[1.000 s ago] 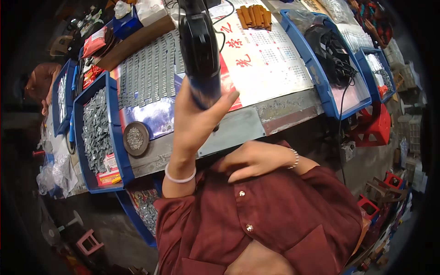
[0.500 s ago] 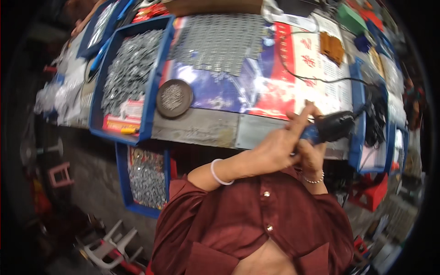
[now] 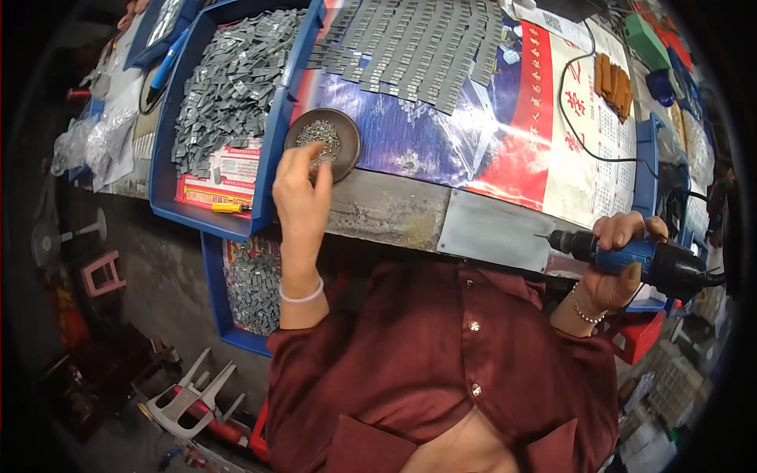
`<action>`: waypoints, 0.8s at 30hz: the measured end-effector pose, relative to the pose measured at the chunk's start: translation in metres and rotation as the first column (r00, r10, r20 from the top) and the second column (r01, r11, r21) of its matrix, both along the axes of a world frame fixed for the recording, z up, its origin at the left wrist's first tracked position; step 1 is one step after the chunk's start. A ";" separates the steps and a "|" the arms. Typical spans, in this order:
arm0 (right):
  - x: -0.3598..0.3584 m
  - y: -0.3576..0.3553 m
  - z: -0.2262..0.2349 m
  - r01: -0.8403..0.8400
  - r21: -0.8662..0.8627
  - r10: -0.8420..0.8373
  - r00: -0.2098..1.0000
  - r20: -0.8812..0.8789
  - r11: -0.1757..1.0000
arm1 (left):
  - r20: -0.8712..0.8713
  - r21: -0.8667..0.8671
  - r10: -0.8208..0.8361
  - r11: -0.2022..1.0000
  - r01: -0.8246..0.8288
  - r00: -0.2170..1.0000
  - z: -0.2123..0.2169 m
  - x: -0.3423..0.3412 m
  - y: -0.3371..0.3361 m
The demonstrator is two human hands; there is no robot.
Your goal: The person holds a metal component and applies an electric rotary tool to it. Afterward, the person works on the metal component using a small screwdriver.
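Metal bits lie in a dish beneath the left hand, its fingers parted, nothing visibly held; the right hand grips a leftward-pointing driver.

Black-blue power tool, brown dish

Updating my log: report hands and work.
Left hand over brown dish, small metal pieces inside. Right hand gripping corded power tool. Nothing visibly in the way.
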State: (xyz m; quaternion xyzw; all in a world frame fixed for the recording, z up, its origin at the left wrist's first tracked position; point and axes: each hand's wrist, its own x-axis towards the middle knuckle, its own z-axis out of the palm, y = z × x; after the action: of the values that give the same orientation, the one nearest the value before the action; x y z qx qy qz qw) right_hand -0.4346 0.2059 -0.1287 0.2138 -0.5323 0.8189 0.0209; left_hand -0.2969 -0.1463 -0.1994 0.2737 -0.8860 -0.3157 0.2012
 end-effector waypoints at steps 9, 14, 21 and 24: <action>-0.001 -0.006 -0.007 -0.156 -0.022 0.155 0.988 -0.020 0.988 | 0.145 -0.315 -0.036 0.946 0.081 0.989 -0.021 -0.020 -0.023; 0.001 -0.007 -0.005 -0.159 0.012 0.160 0.986 -0.039 0.987 | 0.191 -0.367 -0.051 0.922 0.120 0.980 -0.024 -0.030 -0.024; 0.003 -0.012 -0.007 -0.138 -0.007 0.138 0.990 0.007 0.990 | 0.215 -0.364 -0.093 0.916 0.168 0.972 -0.027 -0.025 -0.029; 0.006 -0.006 -0.007 -0.159 -0.024 0.160 0.987 0.008 0.987 | 0.113 -0.306 -0.087 0.945 0.117 0.990 -0.020 -0.024 -0.023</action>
State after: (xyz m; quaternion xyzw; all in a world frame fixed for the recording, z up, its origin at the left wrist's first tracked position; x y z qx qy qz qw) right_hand -0.4286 0.2000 -0.1354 0.2512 -0.5040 0.8252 -0.0450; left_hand -0.3212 -0.1697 -0.2195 0.2074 -0.9464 -0.1681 0.1817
